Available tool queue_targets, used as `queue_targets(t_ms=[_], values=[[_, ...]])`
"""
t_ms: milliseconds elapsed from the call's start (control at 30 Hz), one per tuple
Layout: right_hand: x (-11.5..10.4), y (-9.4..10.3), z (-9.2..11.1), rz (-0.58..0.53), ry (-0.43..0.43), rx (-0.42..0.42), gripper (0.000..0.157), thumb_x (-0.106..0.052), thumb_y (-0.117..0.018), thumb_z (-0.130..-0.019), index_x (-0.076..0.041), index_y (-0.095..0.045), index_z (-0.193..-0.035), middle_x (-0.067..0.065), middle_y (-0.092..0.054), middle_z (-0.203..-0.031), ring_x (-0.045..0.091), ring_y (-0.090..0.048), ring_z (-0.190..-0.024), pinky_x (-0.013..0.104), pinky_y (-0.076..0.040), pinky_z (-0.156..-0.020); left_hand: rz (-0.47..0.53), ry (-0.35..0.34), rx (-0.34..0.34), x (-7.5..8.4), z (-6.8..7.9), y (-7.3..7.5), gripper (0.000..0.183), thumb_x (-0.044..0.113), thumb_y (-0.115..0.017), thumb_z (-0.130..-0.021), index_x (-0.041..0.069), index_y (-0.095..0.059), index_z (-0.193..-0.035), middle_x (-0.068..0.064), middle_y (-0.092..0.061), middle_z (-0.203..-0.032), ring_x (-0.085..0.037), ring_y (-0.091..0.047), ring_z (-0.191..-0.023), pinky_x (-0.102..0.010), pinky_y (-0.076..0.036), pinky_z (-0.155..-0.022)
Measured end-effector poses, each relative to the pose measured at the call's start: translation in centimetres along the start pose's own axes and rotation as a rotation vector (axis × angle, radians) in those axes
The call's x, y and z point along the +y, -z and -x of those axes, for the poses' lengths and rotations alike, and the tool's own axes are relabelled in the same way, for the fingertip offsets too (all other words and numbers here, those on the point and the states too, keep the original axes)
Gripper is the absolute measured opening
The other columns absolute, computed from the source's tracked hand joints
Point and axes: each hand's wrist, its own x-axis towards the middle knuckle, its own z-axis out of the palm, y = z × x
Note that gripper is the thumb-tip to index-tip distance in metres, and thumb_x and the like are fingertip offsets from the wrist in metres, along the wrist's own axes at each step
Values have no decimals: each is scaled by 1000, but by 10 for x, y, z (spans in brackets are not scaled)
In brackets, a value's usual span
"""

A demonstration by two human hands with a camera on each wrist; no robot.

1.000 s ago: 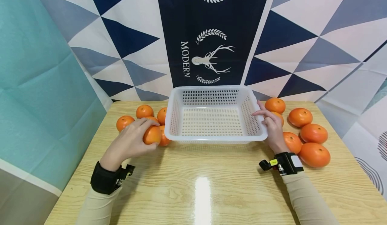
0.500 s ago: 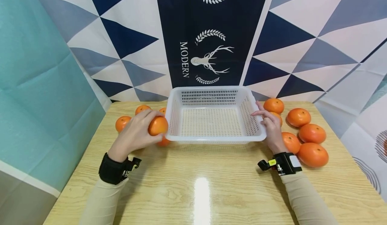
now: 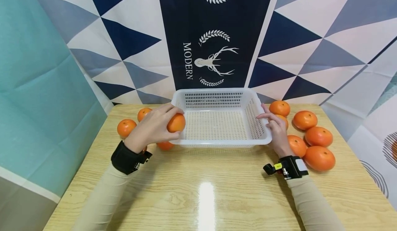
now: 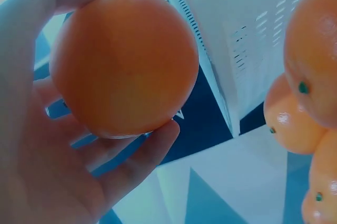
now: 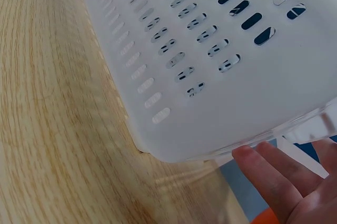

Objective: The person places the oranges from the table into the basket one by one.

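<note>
Fruit (image 3: 176,122) moved right to centre-left, probably firm but slick, so our left hand (image 3: 154,127) cups its sides, right hand (image 3: 279,134) gripping the basket (image 3: 223,142).

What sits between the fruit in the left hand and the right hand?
The white basket lies between that fruit and the right hand in the head view.

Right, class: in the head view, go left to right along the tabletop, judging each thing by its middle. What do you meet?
Leftmost orange, left hand, held orange, white perforated plastic basket, right hand, right-hand cluster of oranges.
</note>
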Motion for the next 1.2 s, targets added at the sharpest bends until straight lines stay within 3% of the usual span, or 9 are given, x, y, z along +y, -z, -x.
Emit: queue_targets(t_ms=[233, 433, 800, 1200], values=[[-1, 0, -1, 19, 10, 7, 43, 4, -35, -97, 15, -72, -115, 19, -41, -182, 35, -28, -176, 4, -41, -118, -24, -67, -45, 8, -19, 1, 59, 37, -82, -88, 11, -71, -140, -15, -72, -139, -35, -70, -118, -49, -64, -99], [-1, 1, -1, 12, -5, 1, 45, 2, -34, -97, 12, -74, -114, 13, -40, -183, 35, -26, -177, 5, -43, -114, -2, -125, -91, 11, -40, -1, 58, 35, -82, -90, 13, -70, -142, -14, -72, -142, -33, -69, -119, -47, -64, -100], [1, 0, 0, 9, -18, 5, 44, 3, -34, -96, 12, -74, -114, 16, -38, -184, 34, -27, -177, 5, -44, -114, 34, -204, -163, 18, -78, -16, 56, 32, -81, -92, 15, -68, -144, -12, -70, -143, -32, -65, -125, -45, -61, -104], [-1, 0, 2, 12, -28, 7, 44, 3, -34, -95, 13, -73, -114, 15, -36, -185, 38, -25, -177, 4, -44, -113, 66, -260, -173, 23, -113, -24, 55, 27, -81, -91, 14, -69, -143, -12, -69, -142, -31, -65, -125, -43, -61, -106]])
